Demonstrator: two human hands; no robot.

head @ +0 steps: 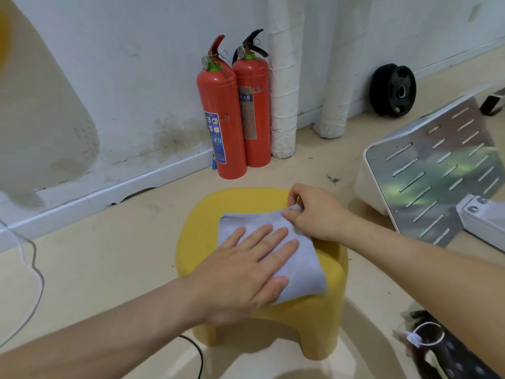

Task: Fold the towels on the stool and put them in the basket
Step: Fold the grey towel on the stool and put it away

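On the yellow stool [199, 236], near the middle of its seat, lies a pale grey-blue towel [306, 263], which looks already doubled over (a judgement, since the layers cannot be counted). The left hand [246, 266] rests flat on it, fingers straight and spread, pressing the cloth down and gripping nothing. The right hand [314, 212] pinches the towel's far right corner between thumb and curled fingers. The step in hand seems to be the folding itself: one hand pins, the other is set to carry the corner across. The next move probably calls for bringing that corner over to the opposite edge, the flat hand sliding clear so the fold lands square. No basket can be made out for certain.
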